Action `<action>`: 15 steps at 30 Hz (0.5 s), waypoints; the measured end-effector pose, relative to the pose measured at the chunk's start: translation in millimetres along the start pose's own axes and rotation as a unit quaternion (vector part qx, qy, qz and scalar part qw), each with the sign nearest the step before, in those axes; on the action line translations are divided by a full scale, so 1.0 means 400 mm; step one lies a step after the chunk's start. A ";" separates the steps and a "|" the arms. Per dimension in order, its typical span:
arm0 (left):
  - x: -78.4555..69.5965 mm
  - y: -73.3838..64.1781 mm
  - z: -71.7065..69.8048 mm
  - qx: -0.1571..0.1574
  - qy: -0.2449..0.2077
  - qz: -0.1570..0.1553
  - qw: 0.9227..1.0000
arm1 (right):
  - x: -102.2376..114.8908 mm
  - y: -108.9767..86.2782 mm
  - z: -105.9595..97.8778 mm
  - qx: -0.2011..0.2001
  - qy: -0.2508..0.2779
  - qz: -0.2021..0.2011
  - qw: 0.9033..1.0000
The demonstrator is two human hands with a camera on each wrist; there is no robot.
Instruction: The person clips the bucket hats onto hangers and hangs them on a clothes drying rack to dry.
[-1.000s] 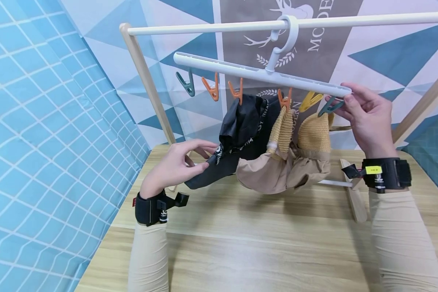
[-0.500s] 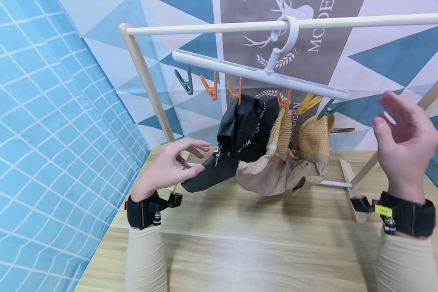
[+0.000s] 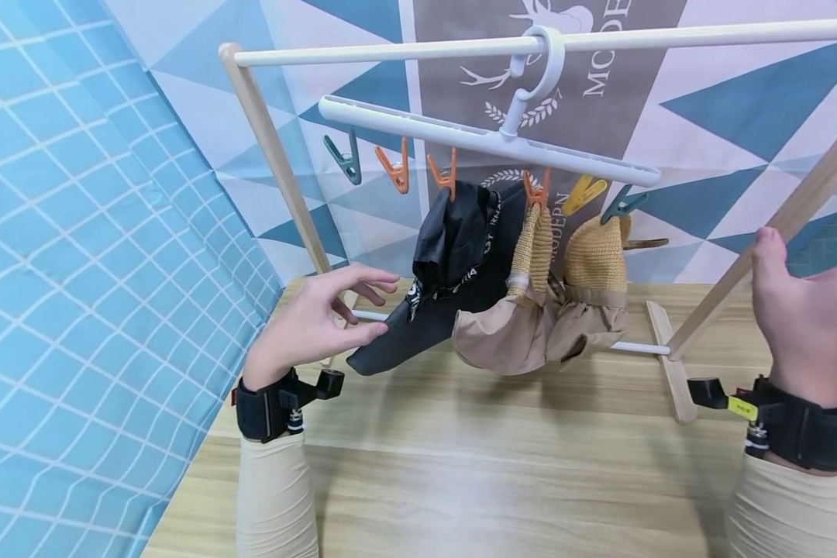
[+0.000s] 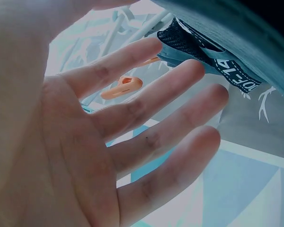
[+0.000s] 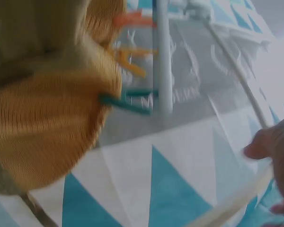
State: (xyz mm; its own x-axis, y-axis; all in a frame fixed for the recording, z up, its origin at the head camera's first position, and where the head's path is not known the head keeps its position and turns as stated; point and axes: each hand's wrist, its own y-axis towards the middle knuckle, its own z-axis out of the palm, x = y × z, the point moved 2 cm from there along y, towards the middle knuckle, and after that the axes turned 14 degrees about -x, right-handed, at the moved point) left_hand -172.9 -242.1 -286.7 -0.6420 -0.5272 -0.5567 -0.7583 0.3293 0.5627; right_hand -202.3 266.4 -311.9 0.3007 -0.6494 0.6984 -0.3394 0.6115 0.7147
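A white hanger (image 3: 488, 142) hangs tilted, its right end lower. Below it, an orange clip (image 3: 445, 172) holds a black cap (image 3: 446, 240) with white lettering. A beige hat with yellow knitted parts (image 3: 509, 337) hangs from another orange clip (image 3: 537, 190) and a green clip (image 3: 624, 204) at the right end. My left hand (image 3: 314, 318) is beside the black cap's brim, fingers spread and holding nothing; whether the thumb touches the brim I cannot tell. At the far right, my right hand (image 3: 812, 310) is apart from the hanger, its fingers loose and nothing in it.
The hanger's hook sits on the white rail (image 3: 390, 52) of a wooden rack. A yellow clip (image 3: 583, 194), a green clip (image 3: 344, 159) and an orange clip (image 3: 394, 167) also hang there. The rack's right leg (image 3: 774, 240) stands beside my right hand, on the wooden table (image 3: 502, 473).
My right hand has let go of the hanger's right end and the green clip and moved right and down. My left hand has drawn slightly left from the cap's brim.
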 end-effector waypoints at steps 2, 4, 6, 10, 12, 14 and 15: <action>0.000 0.000 0.001 0.004 0.001 0.000 1.000 | -0.030 0.009 -0.001 0.042 -0.044 0.029 0.998; 0.000 -0.001 0.002 0.009 0.004 0.001 1.000 | -0.051 0.016 0.005 0.091 -0.077 0.057 0.991; -0.001 -0.001 0.003 0.014 0.004 0.000 1.000 | -0.064 0.018 0.016 0.128 -0.100 0.069 0.984; -0.001 -0.003 0.004 0.021 -0.001 -0.001 1.000 | -0.077 0.015 0.043 0.146 -0.130 0.054 0.979; 0.000 -0.002 0.006 0.024 -0.004 -0.002 1.000 | -0.081 0.013 0.051 0.135 -0.138 0.051 0.980; 0.001 0.000 0.007 0.024 -0.004 0.000 1.000 | -0.086 0.012 0.052 0.125 -0.150 0.053 0.979; 0.000 0.002 0.008 0.025 -0.005 0.000 1.000 | -0.088 0.012 0.051 0.122 -0.154 0.054 0.979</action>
State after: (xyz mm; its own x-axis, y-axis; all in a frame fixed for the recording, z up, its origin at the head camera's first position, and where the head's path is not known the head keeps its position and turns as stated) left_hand -173.9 -239.6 -288.3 -0.6438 -0.5183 -0.5630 -0.7621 0.3682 0.5325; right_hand -232.8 283.1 -333.8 -0.0184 -0.7156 0.6983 -0.5691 0.5817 0.5811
